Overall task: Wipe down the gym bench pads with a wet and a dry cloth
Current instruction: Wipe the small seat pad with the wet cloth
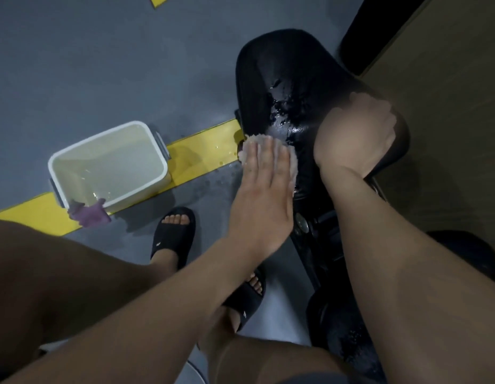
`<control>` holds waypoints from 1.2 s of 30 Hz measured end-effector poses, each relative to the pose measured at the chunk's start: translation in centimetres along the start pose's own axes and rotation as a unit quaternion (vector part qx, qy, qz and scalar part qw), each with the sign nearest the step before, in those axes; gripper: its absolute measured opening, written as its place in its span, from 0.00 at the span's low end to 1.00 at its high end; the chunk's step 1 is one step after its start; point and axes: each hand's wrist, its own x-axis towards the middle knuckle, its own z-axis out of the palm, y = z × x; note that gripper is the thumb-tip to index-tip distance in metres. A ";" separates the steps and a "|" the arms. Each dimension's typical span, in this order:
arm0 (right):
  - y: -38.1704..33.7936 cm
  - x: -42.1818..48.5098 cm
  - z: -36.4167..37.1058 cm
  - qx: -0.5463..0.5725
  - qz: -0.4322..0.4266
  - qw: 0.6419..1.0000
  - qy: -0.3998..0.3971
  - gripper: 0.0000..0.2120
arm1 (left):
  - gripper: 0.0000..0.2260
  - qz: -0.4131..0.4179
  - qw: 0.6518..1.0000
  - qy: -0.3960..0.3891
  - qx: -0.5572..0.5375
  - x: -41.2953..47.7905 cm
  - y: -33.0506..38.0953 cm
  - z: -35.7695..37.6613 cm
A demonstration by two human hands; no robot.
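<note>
Head view / tub (pixel 82 162): white, water inside, on floor left of bench
purple cloth (pixel 89 214): draped over tub's near rim
left hand (pixel 264 184): fingers straight, together, pressing pale cloth (pixel 250 142) onto wet bench pad (pixel 282 79), left edge
right hand (pixel 360 134): curled over bench pad's right edge

Flat left hand (pixel 264 187) on cloth (pixel 250 142), wet pad (pixel 282 73)

view: head | faces steeply down | close over bench pad (pixel 282 87), floor (pixel 102 65)
</note>
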 end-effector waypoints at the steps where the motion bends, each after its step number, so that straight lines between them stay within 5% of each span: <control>1: 0.1 -0.1 0.0 -0.001 -0.001 1.000 0.001 0.22 | 0.26 0.019 0.999 -0.017 0.020 0.6 -0.3 -0.4; 6: 0.1 -0.1 0.0 0.003 -0.001 1.000 0.004 0.21 | 0.24 -0.008 0.998 -0.047 0.035 8.7 -1.5 -2.6; 9: 0.1 -0.1 -0.2 0.005 -0.002 1.000 0.000 0.20 | 0.23 0.082 0.994 0.032 0.066 6.3 -1.7 -2.0; 13: 0.1 0.0 -0.3 0.008 -0.001 1.000 -0.012 0.20 | 0.24 0.087 0.994 -0.051 0.037 5.6 -2.6 -2.6; 17: 0.2 0.0 -0.6 0.008 -0.001 1.000 -0.018 0.21 | 0.26 -0.028 0.993 -0.110 0.019 12.5 -3.2 -3.3; 24: 0.0 0.0 -0.8 0.004 0.002 0.999 -0.038 0.22 | 0.27 0.020 0.996 -0.090 0.011 8.5 -3.5 -3.6; 30: 0.1 0.1 -0.8 0.008 -0.001 1.000 -0.028 0.21 | 0.26 -0.035 0.992 -0.120 0.031 16.5 -3.7 -3.6; 36: 0.1 0.2 -0.8 0.010 -0.002 0.999 -0.031 0.21 | 0.23 0.035 0.995 -0.096 -0.015 13.8 -4.3 -4.7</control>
